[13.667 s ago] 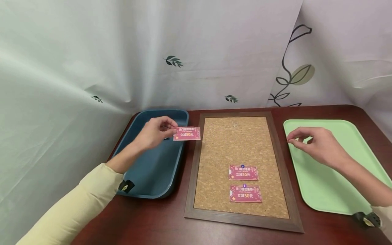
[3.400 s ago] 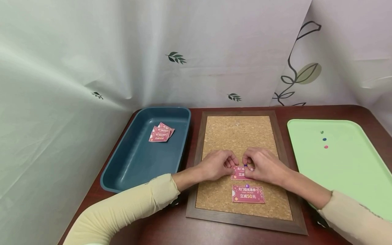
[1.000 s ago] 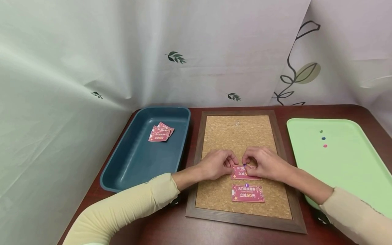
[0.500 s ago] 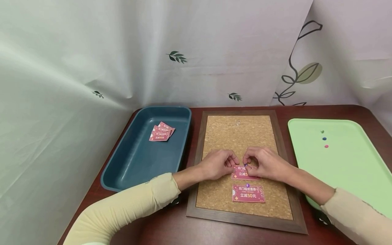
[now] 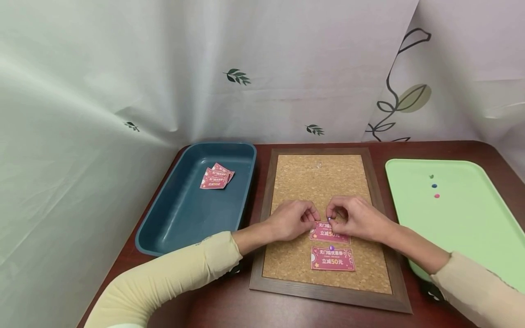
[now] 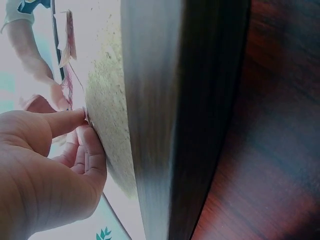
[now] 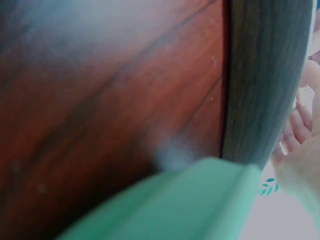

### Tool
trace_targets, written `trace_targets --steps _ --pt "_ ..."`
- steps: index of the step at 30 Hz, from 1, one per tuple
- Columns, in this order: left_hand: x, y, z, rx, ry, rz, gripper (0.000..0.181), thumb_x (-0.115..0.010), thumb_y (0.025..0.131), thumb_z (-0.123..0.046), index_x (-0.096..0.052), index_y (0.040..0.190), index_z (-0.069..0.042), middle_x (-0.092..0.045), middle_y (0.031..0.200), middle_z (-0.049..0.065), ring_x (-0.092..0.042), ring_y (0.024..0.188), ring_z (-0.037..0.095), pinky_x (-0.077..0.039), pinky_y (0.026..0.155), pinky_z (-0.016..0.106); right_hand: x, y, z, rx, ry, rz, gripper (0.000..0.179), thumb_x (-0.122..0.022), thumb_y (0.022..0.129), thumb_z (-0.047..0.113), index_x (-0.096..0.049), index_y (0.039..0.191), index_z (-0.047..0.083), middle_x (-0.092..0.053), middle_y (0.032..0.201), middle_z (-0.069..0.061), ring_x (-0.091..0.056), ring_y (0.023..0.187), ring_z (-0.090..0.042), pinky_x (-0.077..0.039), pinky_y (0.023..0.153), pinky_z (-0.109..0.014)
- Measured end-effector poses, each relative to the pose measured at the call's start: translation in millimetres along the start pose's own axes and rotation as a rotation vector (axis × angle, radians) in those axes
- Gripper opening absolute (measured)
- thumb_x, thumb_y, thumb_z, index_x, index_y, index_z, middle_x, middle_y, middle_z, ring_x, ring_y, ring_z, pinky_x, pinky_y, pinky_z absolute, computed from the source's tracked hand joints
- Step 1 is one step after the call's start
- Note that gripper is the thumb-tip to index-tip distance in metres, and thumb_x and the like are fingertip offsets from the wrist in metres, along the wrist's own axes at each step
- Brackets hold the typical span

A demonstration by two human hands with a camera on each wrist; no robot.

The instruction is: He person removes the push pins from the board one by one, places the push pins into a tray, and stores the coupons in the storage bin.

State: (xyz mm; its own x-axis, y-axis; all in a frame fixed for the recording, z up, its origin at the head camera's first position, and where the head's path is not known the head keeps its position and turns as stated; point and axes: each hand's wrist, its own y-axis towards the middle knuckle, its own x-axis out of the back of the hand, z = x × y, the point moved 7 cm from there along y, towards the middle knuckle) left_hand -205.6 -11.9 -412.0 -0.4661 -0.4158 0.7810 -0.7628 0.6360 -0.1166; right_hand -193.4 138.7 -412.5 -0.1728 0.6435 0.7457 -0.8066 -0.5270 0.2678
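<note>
On the framed cork board, my left hand pinches the upper-left corner of the upper pink coupon. My right hand has thumb and forefinger on a blue push pin at that coupon's top edge. Whether the pin's point is still in the cork cannot be seen. Below lies a second pink coupon, with a purple push pin at its top. In the left wrist view, the left thumb and fingertips meet at the coupon's edge by the cork; the right wrist view cuts off the right fingertips.
A deep blue tray at left holds a fanned pile of pink coupons. At right, a pale green tray bears a green pin, a blue pin and a pink pin. A fabric backdrop hangs behind the table.
At first the left hand held a coupon over the blue tray; now coupons lie there and pins on the green tray. Lately the right fingers rose slightly with the pin, baring more print.
</note>
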Motion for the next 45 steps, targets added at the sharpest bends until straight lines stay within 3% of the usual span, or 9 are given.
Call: trace_targets --steps 16,22,32,40,45 --pt "4.0 -1.7 -1.9 -0.012 -0.039 0.000 0.009 -0.077 0.097 -0.007 -0.074 0.097 -0.015 -0.066 0.083 -0.010 -0.061 0.077 0.000 -0.049 0.072 0.018 4 0.3 -4 -0.081 0.080 0.040 0.023 -0.078 0.084 -0.003 -0.070 0.090 0.018 -0.054 0.068 0.012 -0.048 0.061 -0.004 -0.039 0.054 -0.022" --pt "6.2 -1.4 -1.6 0.004 -0.068 0.001 0.008 -0.077 0.098 -0.007 -0.074 0.098 -0.015 -0.067 0.083 -0.010 -0.062 0.077 0.000 -0.050 0.073 0.018 9 -2.3 -4 -0.080 0.112 0.010 0.025 -0.078 0.084 -0.005 -0.070 0.091 0.018 -0.055 0.070 0.011 -0.049 0.063 -0.006 -0.041 0.056 -0.022" --pt "11.2 -3.3 -0.3 0.033 -0.107 -0.005 0.009 -0.074 0.100 -0.007 -0.074 0.100 -0.015 -0.067 0.086 -0.008 -0.062 0.080 0.004 -0.052 0.075 0.021 19 -6.1 -2 -0.048 0.079 -0.060 0.027 -0.079 0.085 -0.007 -0.072 0.092 0.018 -0.064 0.080 0.015 -0.058 0.072 -0.007 -0.052 0.064 -0.027" --pt "22.3 -10.3 -1.5 0.059 -0.123 -0.007 0.008 -0.074 0.101 -0.009 -0.073 0.101 -0.017 -0.067 0.089 -0.007 -0.063 0.082 0.008 -0.052 0.076 0.023 26 -10.7 -2 -0.077 0.053 -0.088 0.030 -0.077 0.086 -0.008 -0.071 0.092 0.021 -0.065 0.082 0.013 -0.060 0.076 -0.008 -0.054 0.067 -0.028" --pt "31.7 -15.2 -3.2 0.031 -0.120 -0.018 0.007 -0.074 0.101 -0.010 -0.074 0.102 -0.017 -0.068 0.090 -0.007 -0.065 0.085 0.009 -0.053 0.077 0.024 33 -14.4 -1 -0.082 0.071 -0.117 0.030 -0.077 0.087 -0.008 -0.071 0.092 0.021 -0.066 0.085 0.012 -0.060 0.077 -0.010 -0.053 0.065 -0.027"
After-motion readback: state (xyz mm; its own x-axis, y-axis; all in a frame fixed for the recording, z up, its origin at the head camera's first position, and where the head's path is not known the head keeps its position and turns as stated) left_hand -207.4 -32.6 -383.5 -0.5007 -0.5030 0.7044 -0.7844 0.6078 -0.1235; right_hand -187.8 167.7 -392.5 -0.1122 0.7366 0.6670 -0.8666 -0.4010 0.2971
